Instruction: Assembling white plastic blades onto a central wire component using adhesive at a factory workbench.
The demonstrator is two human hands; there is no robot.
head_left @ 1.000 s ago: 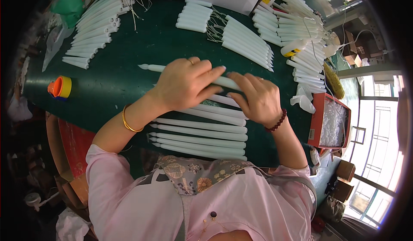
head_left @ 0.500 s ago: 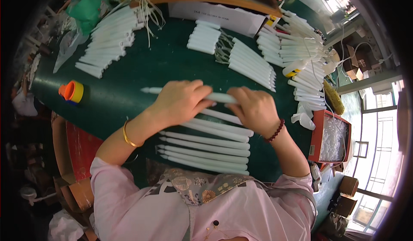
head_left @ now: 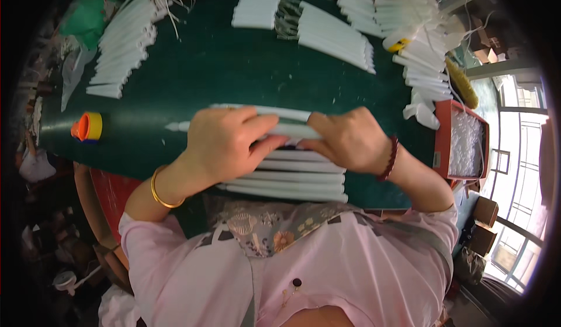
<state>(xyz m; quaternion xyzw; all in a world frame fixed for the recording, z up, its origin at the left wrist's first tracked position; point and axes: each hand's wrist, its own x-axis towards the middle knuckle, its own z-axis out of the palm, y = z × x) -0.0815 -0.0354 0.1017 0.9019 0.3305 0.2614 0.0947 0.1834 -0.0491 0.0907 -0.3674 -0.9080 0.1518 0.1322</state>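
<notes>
A white taper candle (head_left: 295, 131) with a pointed tip lies crosswise in both my hands, its tip sticking out to the left. My left hand (head_left: 225, 143) wraps round its middle, fingers bent and thumb toward the right. Near its other end, my right hand (head_left: 350, 137) closes on it; motion blurs the fingers a little. Just beyond the held one, another white taper candle (head_left: 280, 114) lies partly hidden behind my left hand. Closer to my body is a row of several white taper candles (head_left: 286, 187) side by side, partly covered by my hands.
Bundles of white candles (head_left: 336, 35) lie on the far side of the green table (head_left: 222, 64), with more piles at the left (head_left: 125, 49) and right (head_left: 423, 73). An orange-and-yellow tape roll (head_left: 89, 127) sits at left. A red box (head_left: 447, 152) holding clear plastic stands right.
My view has tilted, so the far things sit higher in the picture. A candle now lies beyond my hands where none showed before. My hands still hold a candle between them.
</notes>
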